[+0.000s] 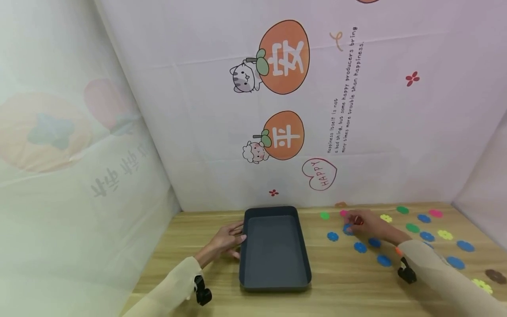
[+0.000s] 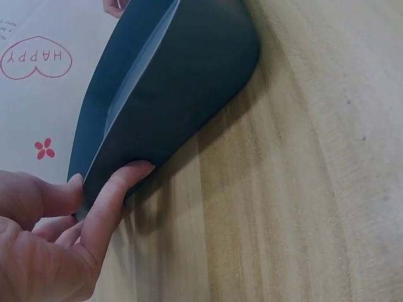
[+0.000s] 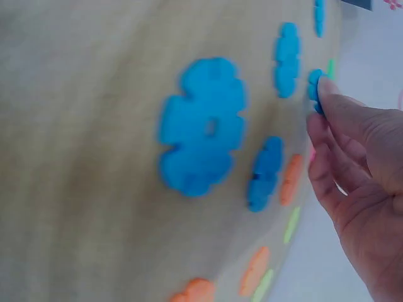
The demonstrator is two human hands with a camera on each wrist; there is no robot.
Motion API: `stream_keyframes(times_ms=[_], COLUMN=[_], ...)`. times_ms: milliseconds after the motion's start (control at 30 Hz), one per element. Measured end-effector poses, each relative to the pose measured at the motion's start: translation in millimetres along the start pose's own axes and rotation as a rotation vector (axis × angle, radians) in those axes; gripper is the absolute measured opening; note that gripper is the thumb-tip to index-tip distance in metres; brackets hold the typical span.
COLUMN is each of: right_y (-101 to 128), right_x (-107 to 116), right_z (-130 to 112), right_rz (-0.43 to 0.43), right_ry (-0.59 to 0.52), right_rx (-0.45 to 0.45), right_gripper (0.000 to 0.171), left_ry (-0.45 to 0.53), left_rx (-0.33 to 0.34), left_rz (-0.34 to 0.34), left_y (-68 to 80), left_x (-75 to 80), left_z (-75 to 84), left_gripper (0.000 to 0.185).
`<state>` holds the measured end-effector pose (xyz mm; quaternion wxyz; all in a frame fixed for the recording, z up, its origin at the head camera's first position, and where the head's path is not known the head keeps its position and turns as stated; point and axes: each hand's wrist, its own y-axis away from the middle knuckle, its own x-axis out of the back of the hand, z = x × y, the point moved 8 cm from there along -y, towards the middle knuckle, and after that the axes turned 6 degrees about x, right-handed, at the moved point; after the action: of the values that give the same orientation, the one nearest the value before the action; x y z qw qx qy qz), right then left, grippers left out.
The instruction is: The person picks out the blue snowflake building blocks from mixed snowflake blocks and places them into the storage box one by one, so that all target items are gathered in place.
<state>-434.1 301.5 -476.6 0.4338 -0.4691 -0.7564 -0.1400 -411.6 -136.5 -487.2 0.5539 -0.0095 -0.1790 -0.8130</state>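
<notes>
A dark grey rectangular baking tray [image 1: 275,288] stands on the wooden table, its visible inside bare. My left hand [image 1: 225,241] holds its left wall, thumb at the rim and fingers against the outer side [image 2: 157,107]. Over on the right, my right hand [image 1: 368,224] is among scattered flower-shaped plastic discs. Its thumb and fingers pinch a blue flower-shaped disc [image 3: 314,88]; whether that disc is clear of the table I cannot tell. A dark brown-red patch [image 1: 358,220] shows at the fingers, too small to identify. Another blue disc [image 3: 204,126] lies closer to the wrist camera.
Several blue, green, yellow, pink and brown discs are spread over the table's right side, such as a green disc [image 1: 412,227] and a brown disc [image 1: 496,276]. A white printed sheet [image 1: 214,132] hangs behind the table, with more sheets at both sides.
</notes>
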Motion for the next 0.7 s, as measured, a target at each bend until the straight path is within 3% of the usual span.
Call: stream_keyframes(times_ms=[133,333,500,700], right_y=[-3,-12,-18,-34], right_x=[18,34,31,13], right_z=[-9,-31,-38,-60], right_rz=[0.025,0.078,0.092,0.109], right_ry=[-0.02,-0.101,-0.272,-0.498], right_rx=[0.009,0.012,-0.083,-0.099], right_gripper=[0.005,0.016,0.027,0.035], left_ry=[0.015,0.053,0.06,0.044], left_rx=[-0.021,0.002,-0.001,-0.015], left_rz=[-0.051,-0.11,-0.128,-0.117], left_y=[-2.1,-1.4,-4.9,1.4], left_x=[-3.0,0.7,-3.1,-2.0], left_z=[5.0,8.9,6.8,4.2], left_gripper=[0.064,0.069,0.073,0.072])
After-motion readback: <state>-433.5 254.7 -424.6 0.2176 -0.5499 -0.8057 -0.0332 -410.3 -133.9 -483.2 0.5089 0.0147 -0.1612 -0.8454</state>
